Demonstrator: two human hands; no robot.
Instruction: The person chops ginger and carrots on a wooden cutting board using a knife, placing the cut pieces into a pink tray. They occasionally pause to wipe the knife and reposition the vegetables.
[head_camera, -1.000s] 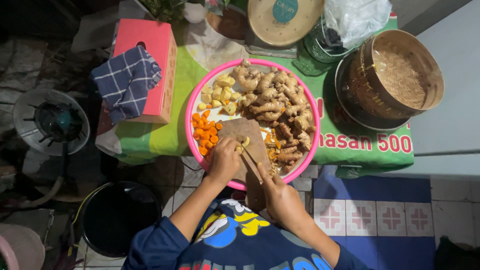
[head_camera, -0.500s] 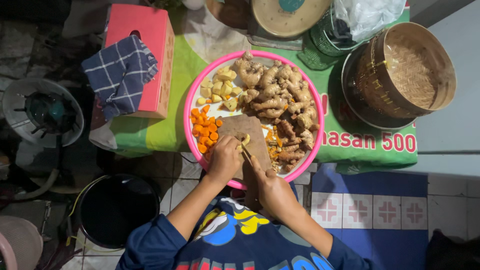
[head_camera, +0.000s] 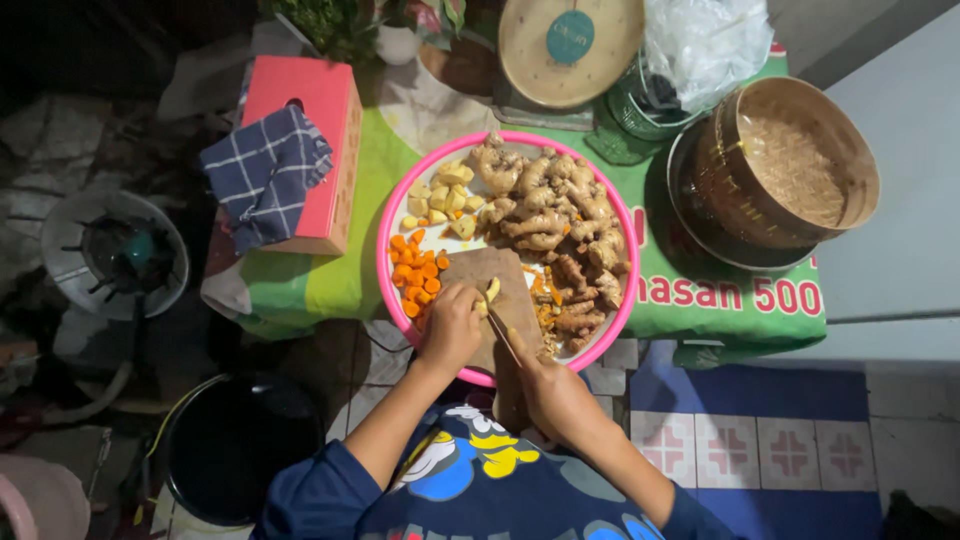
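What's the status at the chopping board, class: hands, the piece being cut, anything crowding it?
Left hand pins a pale root piece on the wooden board. Right hand holds the knife. Whole roots and orange slices crowd the pink tray.

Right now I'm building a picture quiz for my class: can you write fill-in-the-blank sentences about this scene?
1. The cutting board lies in a round tray whose rim is ____.
2. The right hand holds a ____ over the board.
3. The chopped pieces left of the board are ____ in colour.
4. A checked ____ lies draped over the red box.

Missing words: pink; knife; orange; cloth
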